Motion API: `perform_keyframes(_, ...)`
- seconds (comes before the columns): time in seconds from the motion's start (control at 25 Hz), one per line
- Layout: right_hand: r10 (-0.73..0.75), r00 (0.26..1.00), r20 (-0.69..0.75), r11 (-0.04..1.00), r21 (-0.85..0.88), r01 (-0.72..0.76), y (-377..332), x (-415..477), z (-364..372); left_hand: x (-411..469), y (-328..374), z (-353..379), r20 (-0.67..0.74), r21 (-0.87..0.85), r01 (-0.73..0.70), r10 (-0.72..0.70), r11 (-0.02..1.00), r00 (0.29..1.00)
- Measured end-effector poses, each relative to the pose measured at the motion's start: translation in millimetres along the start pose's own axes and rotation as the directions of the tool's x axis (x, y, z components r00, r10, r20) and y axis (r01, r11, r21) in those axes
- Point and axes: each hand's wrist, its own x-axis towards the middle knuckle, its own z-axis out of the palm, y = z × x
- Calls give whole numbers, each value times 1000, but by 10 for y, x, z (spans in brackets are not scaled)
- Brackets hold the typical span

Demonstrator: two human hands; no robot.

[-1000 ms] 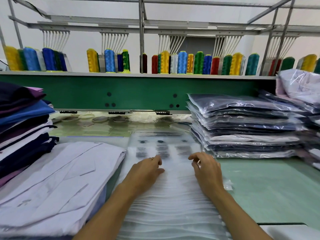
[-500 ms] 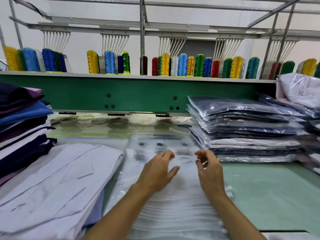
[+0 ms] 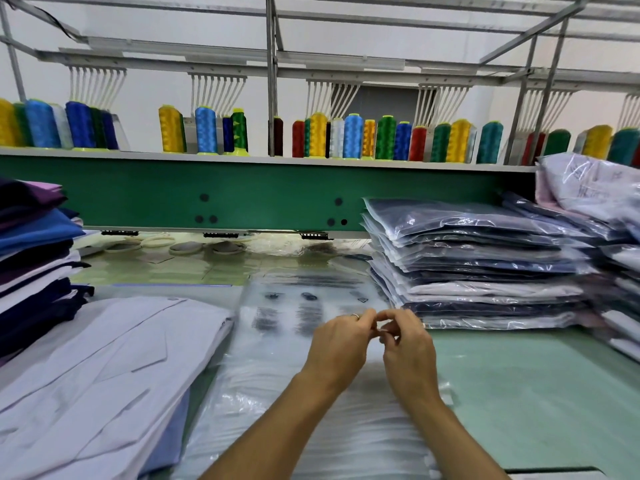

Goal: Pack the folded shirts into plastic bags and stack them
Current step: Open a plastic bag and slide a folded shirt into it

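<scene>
Nearest the camera, two bare forearms come in from 6 o'clock over a flat stack of plastic bags [image 3: 277, 393] that lies lengthwise up the middle of the worktop [image 3: 536, 382], its near end running out of view at the bottom edge. The left hand [image 3: 337, 344] and right hand [image 3: 408, 355] meet above the far half of this stack, just past its printed patch. Both have their fingers curled in narrow and their tips touching each other, and they pinch what looks like a pale sliver of film from the topmost bag. At 9 o'clock of the hands a pile of white folded shirts [image 3: 104, 358] lies just beside the bags' left edge, with only a thin strip of green between them low down. At 3 to 4 o'clock the worktop is bare green, the widest open room, bounded at 5 o'clock by a dark edge line. Farther out at 1 to 2 o'clock stands a tall stack of bagged shirts [image 3: 467, 268], its near corner close to the right hand, and more bagged shirts [image 3: 595, 188] lean behind it at the right edge. At 10 o'clock a stack of blue, navy and purple folded shirts [image 3: 31, 254] closes off the left. Beyond, at 12 o'clock, a green machine beam [image 3: 259, 195] spans the view above some pale rings [image 3: 187, 247], and coloured thread cones [image 3: 349, 136] line the shelf on top.
</scene>
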Motion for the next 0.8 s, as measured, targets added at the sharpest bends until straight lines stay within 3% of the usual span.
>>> perform_keyframes(0.36,141,990,10,990,-28,-141,136,46,15,-383,-629,-325,103,145,259,-275,955,956)
perform_keyframes(0.52,161,986,-31,986,-34,-162,152,49,18,-596,-900,-458,119,123,371,-384,921,916)
perform_keyframes(0.8,313,946,-81,947,108,-304,275,100,26,-674,-1047,-561,7,112,530,-534,841,846)
